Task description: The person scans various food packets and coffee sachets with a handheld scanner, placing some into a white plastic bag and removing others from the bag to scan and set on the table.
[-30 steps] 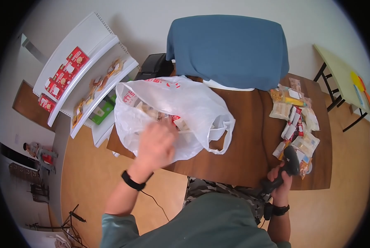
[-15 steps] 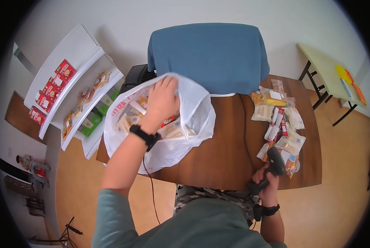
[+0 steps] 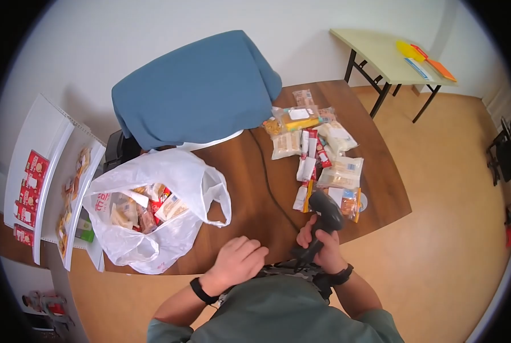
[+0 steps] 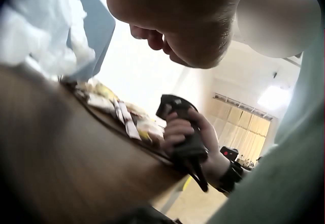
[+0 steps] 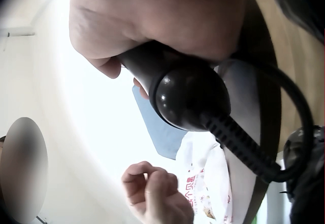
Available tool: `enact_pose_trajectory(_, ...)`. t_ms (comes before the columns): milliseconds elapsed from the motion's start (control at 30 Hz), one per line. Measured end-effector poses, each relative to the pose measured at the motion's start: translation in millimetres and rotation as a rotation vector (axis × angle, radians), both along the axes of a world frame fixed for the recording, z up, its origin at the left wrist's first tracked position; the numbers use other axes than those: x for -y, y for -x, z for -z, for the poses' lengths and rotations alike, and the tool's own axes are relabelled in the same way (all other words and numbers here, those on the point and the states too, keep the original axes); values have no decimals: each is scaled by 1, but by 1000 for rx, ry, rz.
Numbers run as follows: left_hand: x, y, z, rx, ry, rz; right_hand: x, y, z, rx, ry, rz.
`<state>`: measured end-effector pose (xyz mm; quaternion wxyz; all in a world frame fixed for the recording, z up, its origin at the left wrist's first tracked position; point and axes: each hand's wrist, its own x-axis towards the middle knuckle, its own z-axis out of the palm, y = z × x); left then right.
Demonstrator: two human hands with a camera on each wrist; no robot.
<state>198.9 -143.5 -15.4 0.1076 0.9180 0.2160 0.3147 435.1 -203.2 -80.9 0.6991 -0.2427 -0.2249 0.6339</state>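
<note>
My right hand (image 3: 327,251) grips a black handheld barcode scanner (image 3: 324,211) by its handle, over the table's front edge. In the right wrist view the handle's rounded base (image 5: 190,97) and its ribbed cable show below the palm. My left hand (image 3: 238,262) is near the front edge, fingers loosely curled and holding nothing; the right wrist view shows the same left hand (image 5: 157,191) from the other side. Beyond it a white plastic bag (image 3: 152,251) gapes with packaged snacks (image 3: 147,208) inside. Several wrapped breads and snack packets (image 3: 341,171) lie piled beyond the scanner.
A blue cloth (image 3: 192,91) covers a bulky thing at the table's back. White shelves (image 3: 52,188) with red boxes (image 3: 32,186) stand on the left. A black cable (image 3: 264,171) runs across the brown table (image 3: 244,188). Another table (image 3: 375,51) is at the back right.
My left hand came out of the bag, empty, and moved right to the table's front edge. The head view swung right. My right hand keeps holding the scanner.
</note>
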Motion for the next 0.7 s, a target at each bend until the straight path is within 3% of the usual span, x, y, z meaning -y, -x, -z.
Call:
enact_pose_trajectory(100, -3, -9, 20, -55, 176, 21, 3, -11, -6, -109, -34, -42)
enact_pose_trajectory(300, -49, -50, 16, -26, 341, -152, 4, -38, -37, 29, -31, -29)
enact_pose_trajectory(433, -101, -84, 32, -95, 346, -225, 1, -48, -42, 19, -75, -16)
enact_pose_trajectory(533, -137, -110, 44, -35, 246, -265, -1, -48, -43, 58, -71, -18)
enact_pose_trajectory(600, -152, -126, 45, -80, 64, -399, -3, -47, -45, 87, -69, -19)
enact_pose_trajectory(700, -166, -141, 64, -152, 100, -380, -7, -47, -49, 146, -22, -8)
